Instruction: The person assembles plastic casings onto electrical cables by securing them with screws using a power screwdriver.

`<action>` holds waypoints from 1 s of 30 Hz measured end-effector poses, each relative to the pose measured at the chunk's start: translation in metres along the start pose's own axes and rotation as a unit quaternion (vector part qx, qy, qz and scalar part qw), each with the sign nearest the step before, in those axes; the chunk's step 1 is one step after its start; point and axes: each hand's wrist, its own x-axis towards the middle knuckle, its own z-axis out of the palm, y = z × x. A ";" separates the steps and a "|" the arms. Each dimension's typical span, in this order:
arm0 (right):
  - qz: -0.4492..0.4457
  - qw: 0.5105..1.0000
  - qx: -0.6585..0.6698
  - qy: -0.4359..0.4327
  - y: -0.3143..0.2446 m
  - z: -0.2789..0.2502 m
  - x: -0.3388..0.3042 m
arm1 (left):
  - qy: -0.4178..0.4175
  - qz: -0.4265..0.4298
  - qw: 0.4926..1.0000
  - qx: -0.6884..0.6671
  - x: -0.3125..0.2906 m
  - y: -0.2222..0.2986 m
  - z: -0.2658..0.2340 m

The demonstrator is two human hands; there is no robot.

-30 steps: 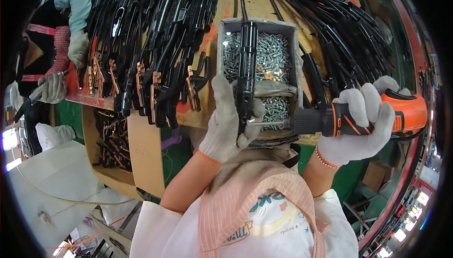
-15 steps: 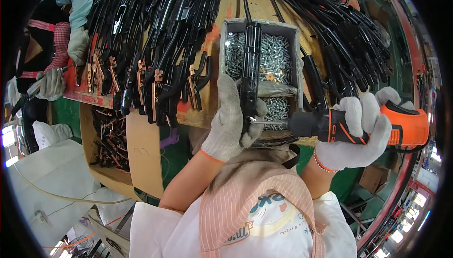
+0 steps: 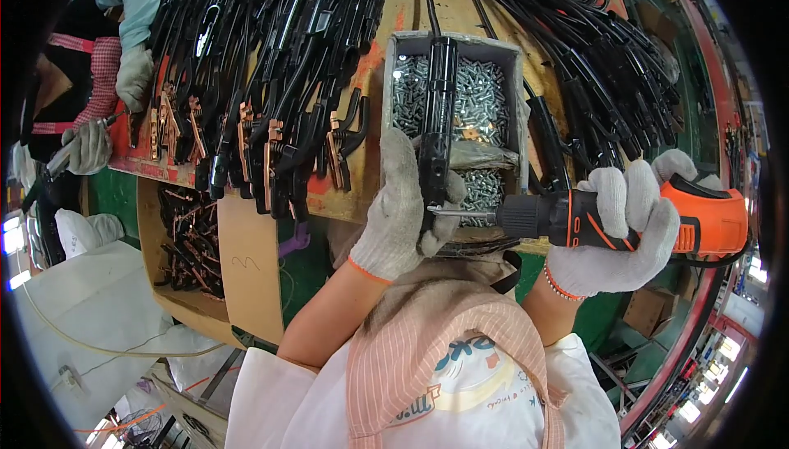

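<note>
My gloved left hand [image 3: 399, 215] is wrapped round the lower end of a black tubular handle [image 3: 440, 96], from whose top a cable runs away over the table. An orange and black power screwdriver [image 3: 699, 215] lies level in my gloved right hand [image 3: 616, 235], its fingers closed round the body. The driver's thin metal bit [image 3: 464, 213] points left and meets the handle's lower end, beside my left fingers. Whether a screw sits at the tip is too small to tell. Beneath the handle stands a grey box [image 3: 516, 87] of small silver screws [image 3: 485, 104].
Black holders with copper jaws [image 3: 271, 153] lie piled on the table at left; more black handles and cables [image 3: 608, 79] lie at right. A cardboard box [image 3: 255, 268] of copper-coloured parts stands below the table edge. At far left, a co-worker's gloved hand [image 3: 89, 147] holds a tool.
My hands, the handle and the screwdriver stay nearly in place, with only a slight shift. The co-worker's hands at far left have moved a little.
</note>
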 end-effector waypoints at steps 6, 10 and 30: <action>-0.062 0.998 0.008 0.010 0.008 0.004 0.003 | -0.009 -0.001 1.000 -0.014 0.000 0.003 0.000; -0.086 0.996 0.004 -0.013 0.008 -0.003 0.005 | 0.007 -0.009 1.000 -0.007 0.000 0.003 0.001; 0.043 0.992 0.111 -0.031 -0.002 -0.009 0.010 | -0.102 -0.082 0.985 -0.109 0.000 0.012 -0.003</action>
